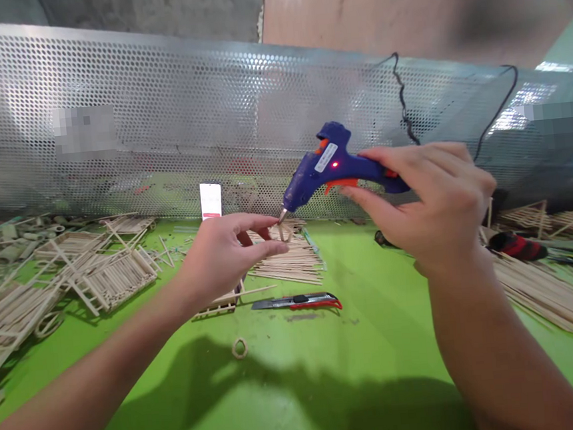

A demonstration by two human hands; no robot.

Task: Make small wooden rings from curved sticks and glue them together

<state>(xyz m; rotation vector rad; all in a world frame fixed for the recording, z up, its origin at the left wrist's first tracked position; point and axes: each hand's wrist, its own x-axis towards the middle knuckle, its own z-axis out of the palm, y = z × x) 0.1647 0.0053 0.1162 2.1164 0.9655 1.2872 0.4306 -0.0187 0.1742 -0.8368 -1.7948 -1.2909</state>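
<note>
My right hand is wrapped round the handle of a blue hot glue gun with an orange trigger and a lit red light. Its metal nozzle points down and left, touching or almost touching a small wooden ring. Between thumb and fingers, my left hand pinches that ring, partly hidden by the fingertips. Below the hands a red and grey utility knife lies on the green table, blade to the left. Nearer to me lies another small wooden ring.
Thin wooden sticks are piled behind the knife. Small stick-built frames crowd the left side. A lit phone stands before the perforated metal panel. More sticks lie at right; a black cord hangs over the panel.
</note>
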